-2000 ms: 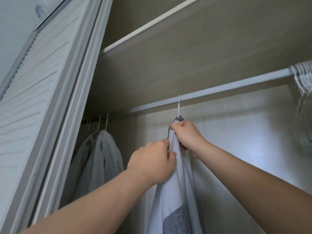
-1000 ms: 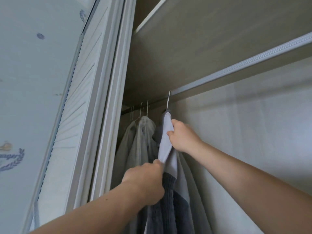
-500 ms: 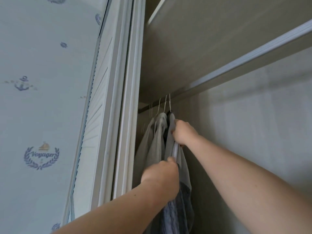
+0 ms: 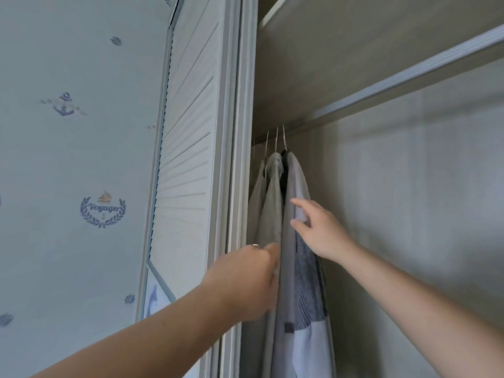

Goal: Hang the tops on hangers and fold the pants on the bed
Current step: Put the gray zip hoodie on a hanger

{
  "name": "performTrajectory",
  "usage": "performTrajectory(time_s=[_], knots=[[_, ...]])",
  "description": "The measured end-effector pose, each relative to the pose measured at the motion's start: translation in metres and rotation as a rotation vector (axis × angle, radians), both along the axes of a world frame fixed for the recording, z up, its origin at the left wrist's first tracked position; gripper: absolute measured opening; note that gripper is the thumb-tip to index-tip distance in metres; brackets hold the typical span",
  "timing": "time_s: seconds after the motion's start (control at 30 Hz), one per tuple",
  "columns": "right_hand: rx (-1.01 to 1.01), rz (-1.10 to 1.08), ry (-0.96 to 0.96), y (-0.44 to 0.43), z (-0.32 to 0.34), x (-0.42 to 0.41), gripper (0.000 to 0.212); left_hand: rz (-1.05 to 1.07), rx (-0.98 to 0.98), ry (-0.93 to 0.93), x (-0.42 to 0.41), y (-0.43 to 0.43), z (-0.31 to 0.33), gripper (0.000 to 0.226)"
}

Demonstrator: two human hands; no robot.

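A grey and white patterned top [image 4: 298, 271] hangs on a wire hanger [image 4: 284, 139] from the closet rail [image 4: 409, 73], pushed against two grey tops [image 4: 271, 208] at the rail's left end. My right hand [image 4: 317, 230] is just off its shoulder, fingers spread and straight, fingertips near the cloth. My left hand [image 4: 245, 282] is lower, fingers curled at the front edge of the top; whether it grips the cloth is hidden.
The white louvred closet door [image 4: 188, 159] and its frame [image 4: 242, 132] stand close on the left. A shelf [image 4: 354, 36] runs above the rail. Pale wallpaper with nautical marks [image 4: 102, 211] fills the far left. The closet's back wall [image 4: 409, 214] lies to the right.
The patterned top on its hanger slid left along the rail up to the grey tops. My right hand let go of its shoulder and opened. My left hand moved lower.
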State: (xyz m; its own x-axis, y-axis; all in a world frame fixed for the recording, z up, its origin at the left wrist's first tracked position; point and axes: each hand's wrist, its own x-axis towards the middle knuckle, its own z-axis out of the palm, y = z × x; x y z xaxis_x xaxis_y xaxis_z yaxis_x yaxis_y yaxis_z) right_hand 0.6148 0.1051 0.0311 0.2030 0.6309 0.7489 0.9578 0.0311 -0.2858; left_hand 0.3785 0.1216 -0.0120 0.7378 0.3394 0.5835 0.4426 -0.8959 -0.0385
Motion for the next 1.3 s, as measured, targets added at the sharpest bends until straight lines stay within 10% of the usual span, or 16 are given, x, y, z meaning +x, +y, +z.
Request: performTrajectory(time_s=[0.6, 1.3], knots=[[-0.402, 0.625, -0.12, -0.113, -0.242, -0.426, 0.063, 0.637, -0.339, -0.049, -0.441, -0.164, -0.224, 0.08], [-0.919, 1.628, -0.581, -0.342, -0.464, -0.922, 0.065, 1.888, -0.898, -0.517, -0.78, -0.576, -0.441, 0.099]])
